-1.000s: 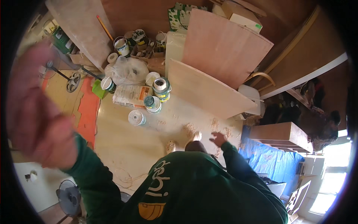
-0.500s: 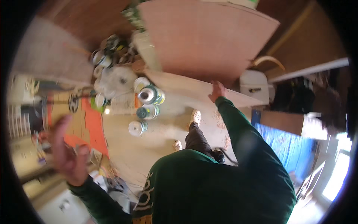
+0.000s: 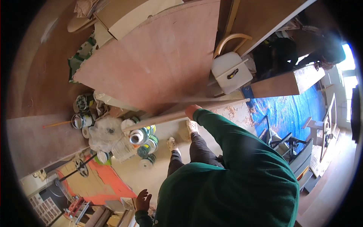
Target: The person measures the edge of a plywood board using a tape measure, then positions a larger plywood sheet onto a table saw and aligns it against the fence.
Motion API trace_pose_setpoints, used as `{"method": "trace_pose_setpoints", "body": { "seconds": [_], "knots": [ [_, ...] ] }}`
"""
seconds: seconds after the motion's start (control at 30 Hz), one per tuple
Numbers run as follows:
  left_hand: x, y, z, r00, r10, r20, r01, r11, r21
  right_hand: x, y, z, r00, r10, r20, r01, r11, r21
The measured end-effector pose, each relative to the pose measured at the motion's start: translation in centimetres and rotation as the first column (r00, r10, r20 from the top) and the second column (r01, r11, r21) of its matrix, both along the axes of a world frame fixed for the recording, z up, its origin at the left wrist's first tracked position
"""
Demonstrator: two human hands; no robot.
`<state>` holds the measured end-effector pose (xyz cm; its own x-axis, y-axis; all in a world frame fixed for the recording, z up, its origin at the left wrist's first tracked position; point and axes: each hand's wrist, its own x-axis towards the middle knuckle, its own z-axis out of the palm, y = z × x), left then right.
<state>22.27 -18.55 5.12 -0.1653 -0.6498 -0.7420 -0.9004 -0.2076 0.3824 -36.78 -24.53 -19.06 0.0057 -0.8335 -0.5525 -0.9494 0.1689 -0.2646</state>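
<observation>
My right hand [image 3: 192, 111] reaches forward and grips the top edge of a thin wooden board [image 3: 166, 120] that stands on edge across the space in front of me. The fingers on its far side are hidden. Behind that board leans a large pinkish plywood sheet [image 3: 159, 56]. My left hand [image 3: 143, 200] hangs low on the left, holding nothing, its fingers slightly curled and apart. Several plastic containers with green labels, among them a bottle [image 3: 138, 136], stand on the floor just under the board's left end.
A white-seated chair [image 3: 231, 72] carrying a utility knife [image 3: 233, 73] stands at the right. Beyond it lie a blue tarp [image 3: 287, 109] and a wooden box [image 3: 276, 83], with a person [image 3: 329, 49] nearby. Cardboard and red sheeting [image 3: 117, 174] cover floor at left. Paint tins [image 3: 81, 120] cluster far left.
My view has swung to the right. My right hand has closed on the board's edge, and the board stands nearer and more raised. My left hand has dropped lower, closer to my body.
</observation>
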Motion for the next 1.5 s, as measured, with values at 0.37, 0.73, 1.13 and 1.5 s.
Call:
{"method": "trace_pose_setpoints", "body": {
  "seconds": [0.37,0.73,1.13,1.5],
  "knots": [
    [-4.4,-19.9,-13.1,0.766,-0.026,-0.642,-0.124,0.975,-0.187,4.4,8.0,21.9,0.989,-0.001,-0.146,-0.009,0.998,-0.069],
    [-14.6,-36.8,-17.9,0.699,-0.59,-0.404,-0.117,0.463,-0.879,16.5,20.5,55.4,0.849,-0.375,-0.371,0.237,0.9,-0.367],
    [-37.9,-16.8,36.6,-0.38,-0.871,-0.311,-0.491,0.475,-0.73,39.2,51.3,73.2,0.206,-0.978,-0.036,0.565,0.149,-0.812],
    [-37.3,31.3,63.7,-0.59,-0.807,0.008,-0.161,0.108,-0.981,63.1,55.5,21.2,-0.337,0.032,0.941,-0.64,-0.741,-0.204]
  ]
}}
